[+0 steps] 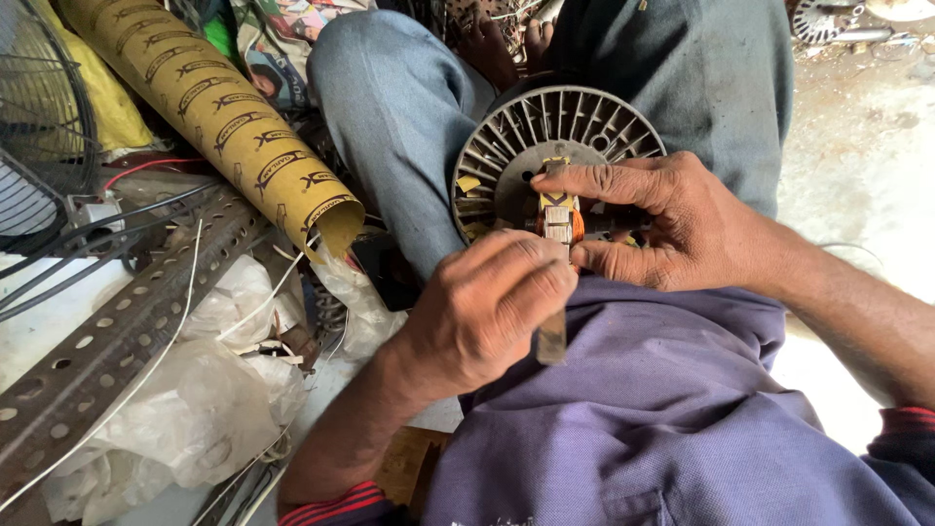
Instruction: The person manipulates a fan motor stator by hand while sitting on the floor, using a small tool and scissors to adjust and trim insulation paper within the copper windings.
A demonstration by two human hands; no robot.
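I see the motor, a round grey slotted disc, in the upper middle of the frame, resting on a lap between grey trouser legs. At its lower edge sits a coil of orange wire wrapped in yellowish paper, just between the two hands.

My right hand comes in from the right. Its forefinger stretches across the top of the coil and the thumb lies below it, so the fingers are partly closed and pinch the coil between them.

My left hand is in the centre, curled nearly into a fist around a flat metal strip. The strip's lower end sticks out under the fist; its upper end reaches the coil.

The left hand hides most of the strip, and the right hand covers the motor's right edge.

At upper left lies a yellow cardboard tube, beside it a perforated angle bar, crumpled plastic bags and a wire fan guard. Purple cloth fills the lower right.
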